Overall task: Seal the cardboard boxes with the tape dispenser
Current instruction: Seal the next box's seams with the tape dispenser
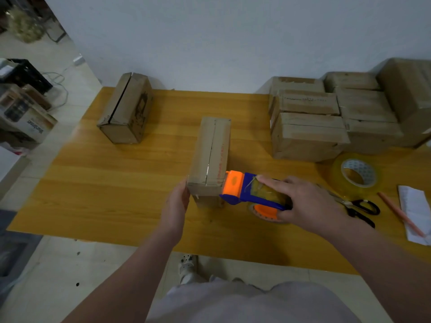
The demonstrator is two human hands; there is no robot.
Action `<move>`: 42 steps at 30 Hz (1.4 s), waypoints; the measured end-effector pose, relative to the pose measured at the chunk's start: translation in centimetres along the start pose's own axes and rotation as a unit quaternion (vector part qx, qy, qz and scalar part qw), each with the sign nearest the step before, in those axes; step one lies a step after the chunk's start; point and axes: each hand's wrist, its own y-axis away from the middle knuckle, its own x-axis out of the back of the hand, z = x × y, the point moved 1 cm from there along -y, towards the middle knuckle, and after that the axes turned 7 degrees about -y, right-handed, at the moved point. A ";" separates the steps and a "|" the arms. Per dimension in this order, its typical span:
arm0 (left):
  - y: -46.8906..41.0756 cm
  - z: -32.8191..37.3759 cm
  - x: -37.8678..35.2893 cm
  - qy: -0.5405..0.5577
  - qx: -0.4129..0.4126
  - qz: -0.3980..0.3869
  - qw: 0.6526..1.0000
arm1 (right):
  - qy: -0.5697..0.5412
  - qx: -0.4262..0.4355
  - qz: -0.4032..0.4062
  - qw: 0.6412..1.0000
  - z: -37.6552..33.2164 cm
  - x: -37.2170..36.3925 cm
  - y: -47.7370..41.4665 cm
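Against centre box [211, 157], left hand [178, 199] flat and released, right hand [305, 201] grip clasping tape dispenser [247, 192]

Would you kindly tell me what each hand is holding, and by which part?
The right hand grips the tape dispenser around its rear, over the roll. The left hand only rests against the middle box, at its near corner.

Your tape dispenser [251, 194]: blue body, orange head and hub. Box [211, 155] in front of you: plain brown. Table [116, 183]: yellow-orange wood grain. Spare tape roll [339, 179]: yellowish clear, white core with blue print. Scissors [349, 206]: black handles.
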 end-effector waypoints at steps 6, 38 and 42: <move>1.7 1.1 0.9 -0.429 -0.223 0.053 0.874 | -0.019 -0.001 0.010 1.000 -0.8 -0.9 -0.2; 0.9 2.2 0.9 -0.676 -0.332 -0.084 0.652 | 0.089 0.044 -0.018 0.995 -3.5 2.4 -1.2; 0.9 2.2 0.8 -0.677 -0.335 -0.079 0.650 | 0.106 0.057 -0.059 0.991 -5.0 4.1 -2.4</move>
